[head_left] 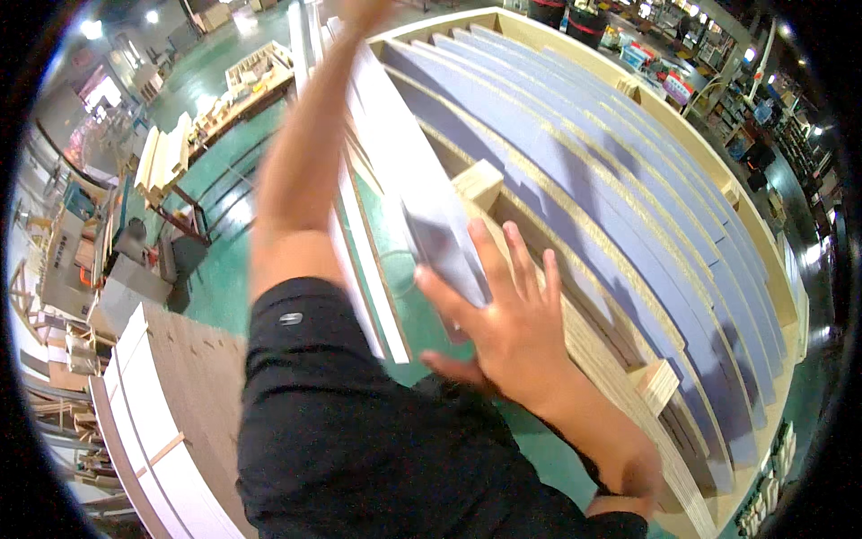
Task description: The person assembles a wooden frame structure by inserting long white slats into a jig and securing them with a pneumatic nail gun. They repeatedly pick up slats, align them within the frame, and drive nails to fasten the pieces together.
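A long white board [395, 126] slants along the left side of a large wooden frame, its near end blurred. My right hand [521, 332] is over that near end, fingers spread and thumb apart; whether the fingertips press on the board I cannot tell. My left arm reaches far forward along the board. Its left hand [364, 13] is blurred and cut off by the top edge, so its fingers do not show. Beside the board, the wooden frame [620, 395] holds several parallel grey-blue panels [584, 189] with raw particleboard edges. Small wood blocks [480, 182] sit along its near side.
Narrow white strips [368, 260] lie left of the board above the green floor [224, 202]. A stack of large sheets [184, 404] stands at lower left. Farther left are a bench with lumber [166, 153] and a grey box [135, 283]. Dark bins [585, 25] stand beyond the frame.
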The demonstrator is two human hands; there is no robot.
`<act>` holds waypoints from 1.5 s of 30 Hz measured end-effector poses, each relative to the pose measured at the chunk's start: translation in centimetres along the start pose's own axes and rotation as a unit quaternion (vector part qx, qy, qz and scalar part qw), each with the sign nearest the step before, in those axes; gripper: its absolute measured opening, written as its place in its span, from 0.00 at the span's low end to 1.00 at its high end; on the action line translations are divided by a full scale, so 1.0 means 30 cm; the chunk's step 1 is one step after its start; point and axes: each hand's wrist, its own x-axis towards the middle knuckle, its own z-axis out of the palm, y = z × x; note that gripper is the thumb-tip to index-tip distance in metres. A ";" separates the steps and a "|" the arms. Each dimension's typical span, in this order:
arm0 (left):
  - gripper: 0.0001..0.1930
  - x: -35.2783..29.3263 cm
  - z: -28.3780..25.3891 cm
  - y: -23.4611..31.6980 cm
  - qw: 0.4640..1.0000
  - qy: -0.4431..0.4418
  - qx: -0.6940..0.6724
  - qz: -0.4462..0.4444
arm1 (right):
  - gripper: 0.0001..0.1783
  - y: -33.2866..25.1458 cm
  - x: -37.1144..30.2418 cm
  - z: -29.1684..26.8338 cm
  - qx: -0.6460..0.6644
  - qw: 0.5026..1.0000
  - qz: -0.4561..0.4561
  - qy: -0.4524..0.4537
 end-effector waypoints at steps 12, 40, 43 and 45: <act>0.30 -1.918 0.909 -0.545 0.416 0.209 -0.765 -0.445 | 0.37 -0.122 -0.087 0.147 0.095 0.960 0.108 0.240; 0.26 -1.554 -0.201 -0.552 0.537 0.198 -0.696 -0.432 | 0.28 -0.700 0.303 0.679 0.116 0.889 0.403 -0.186; 0.26 -1.345 -0.263 -0.507 0.656 0.072 -0.677 -0.326 | 0.31 -0.780 0.291 0.378 0.012 0.921 0.386 -0.053; 0.21 -1.178 -0.297 -0.488 0.751 -0.013 -0.619 -0.229 | 0.31 -0.791 0.277 0.221 -0.074 0.911 0.405 -0.035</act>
